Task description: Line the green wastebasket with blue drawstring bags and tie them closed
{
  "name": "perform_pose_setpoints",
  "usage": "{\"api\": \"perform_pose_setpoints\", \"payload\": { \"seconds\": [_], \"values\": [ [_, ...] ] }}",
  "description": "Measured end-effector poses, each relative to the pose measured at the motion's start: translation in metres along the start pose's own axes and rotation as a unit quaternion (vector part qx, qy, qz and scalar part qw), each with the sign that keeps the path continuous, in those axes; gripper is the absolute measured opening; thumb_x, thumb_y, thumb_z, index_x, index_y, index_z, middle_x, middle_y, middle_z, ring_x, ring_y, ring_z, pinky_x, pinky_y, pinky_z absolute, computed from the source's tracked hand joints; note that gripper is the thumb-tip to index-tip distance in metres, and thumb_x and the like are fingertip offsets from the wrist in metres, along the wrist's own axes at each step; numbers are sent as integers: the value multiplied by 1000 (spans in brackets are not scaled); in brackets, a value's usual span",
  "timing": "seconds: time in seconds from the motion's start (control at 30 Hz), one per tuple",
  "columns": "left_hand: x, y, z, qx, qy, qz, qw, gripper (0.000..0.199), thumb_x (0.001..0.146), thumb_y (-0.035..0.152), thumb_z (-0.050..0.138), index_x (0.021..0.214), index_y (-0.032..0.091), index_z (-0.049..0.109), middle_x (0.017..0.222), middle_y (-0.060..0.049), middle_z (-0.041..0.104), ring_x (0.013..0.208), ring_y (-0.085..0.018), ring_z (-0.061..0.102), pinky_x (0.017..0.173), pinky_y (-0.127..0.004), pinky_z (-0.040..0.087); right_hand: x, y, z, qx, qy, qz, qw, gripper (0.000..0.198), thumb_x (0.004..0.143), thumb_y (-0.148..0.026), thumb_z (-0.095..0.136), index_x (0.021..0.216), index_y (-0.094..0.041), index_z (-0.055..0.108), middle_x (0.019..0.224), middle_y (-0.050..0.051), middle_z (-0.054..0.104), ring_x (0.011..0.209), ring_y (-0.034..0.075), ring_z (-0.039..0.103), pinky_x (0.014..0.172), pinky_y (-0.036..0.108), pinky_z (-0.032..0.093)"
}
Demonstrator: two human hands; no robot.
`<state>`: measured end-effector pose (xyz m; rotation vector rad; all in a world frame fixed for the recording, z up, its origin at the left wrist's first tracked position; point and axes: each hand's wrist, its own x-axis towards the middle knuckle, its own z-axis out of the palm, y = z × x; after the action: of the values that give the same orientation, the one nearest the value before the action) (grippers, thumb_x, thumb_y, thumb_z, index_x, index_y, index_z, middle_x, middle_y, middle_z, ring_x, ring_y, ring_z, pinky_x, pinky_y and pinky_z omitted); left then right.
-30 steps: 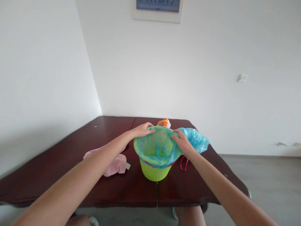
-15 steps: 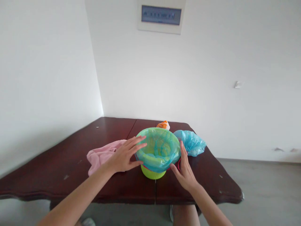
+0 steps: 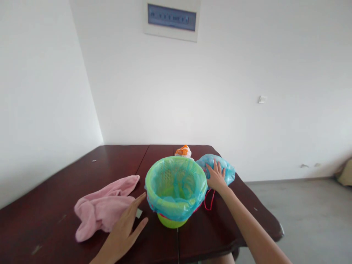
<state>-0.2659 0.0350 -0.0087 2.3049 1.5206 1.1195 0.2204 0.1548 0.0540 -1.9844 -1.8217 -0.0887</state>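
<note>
A green mesh basket [image 3: 171,222] stands upright on the table, lined with a thin blue plastic bag [image 3: 176,205] folded over its rim. A red drawstring loop [image 3: 209,201] hangs out at the basket's right side. My left hand [image 3: 127,223] is open, fingers apart, beside the basket's left side and in front of the pink cloth [image 3: 107,205]. To the right, my right hand [image 3: 217,176] lies with spread fingers on a puffed-up, filled blue plastic bag [image 3: 228,172]; I see no grip on it.
The dark red wooden table [image 3: 115,161] has a wavy front edge and meets the white wall. Behind the basket sits a crumpled orange and white packet [image 3: 183,151]. A breaker box [image 3: 172,18] and a switch [image 3: 262,99] are on the wall.
My right hand has gone from the basket's rim to the blue bag at the right. My left hand has drawn back from the rim, down and left. The camera view has shifted.
</note>
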Motion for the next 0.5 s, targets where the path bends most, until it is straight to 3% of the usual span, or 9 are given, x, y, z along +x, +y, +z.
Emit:
{"api": "perform_pose_setpoints", "payload": {
  "seconds": [0.1,0.17,0.23,0.37,0.43,0.5],
  "values": [
    [1,-1,2,-3,-6,-8,1000,77,109,74,72,170,29,63,150,-16,77,129,-37,79,110,-64,69,14,7,22,-15,-30,33,999,81,108,-51,65,181,-19,54,202,22,9,187,51,2,145,82,6],
    [1,-3,3,-3,-8,-18,1000,82,103,76,73,174,36,61,140,-13,82,121,-40,83,104,-71,71,20,9,32,-15,-8,35,999,81,106,-43,62,183,-17,51,201,24,13,187,52,6,144,83,8],
    [0,-6,4,-2,-11,-32,999,84,94,79,73,173,52,60,131,-8,86,111,-46,86,93,-76,73,26,5,35,-6,40,21,999,83,106,-38,58,185,-17,46,200,24,19,187,50,11,145,81,8],
    [2,-10,3,-8,-28,-55,998,81,79,77,74,159,71,65,121,0,89,90,-53,87,66,-75,71,51,-27,20,4,122,-74,990,83,112,-36,50,192,-22,32,202,17,17,188,35,13,151,66,5],
    [4,-11,3,-17,-34,-62,997,75,82,76,72,157,69,68,122,2,90,90,-53,88,65,-74,71,71,-53,14,1,96,-135,986,84,115,-44,52,193,-25,29,203,13,11,189,32,9,152,60,5],
    [4,-11,4,-22,-35,-68,997,67,88,75,67,154,65,71,124,2,90,100,-53,88,74,-75,74,95,-80,14,-2,29,-185,982,87,116,-53,55,194,-24,28,204,13,4,189,34,6,152,59,5]
  ]
}}
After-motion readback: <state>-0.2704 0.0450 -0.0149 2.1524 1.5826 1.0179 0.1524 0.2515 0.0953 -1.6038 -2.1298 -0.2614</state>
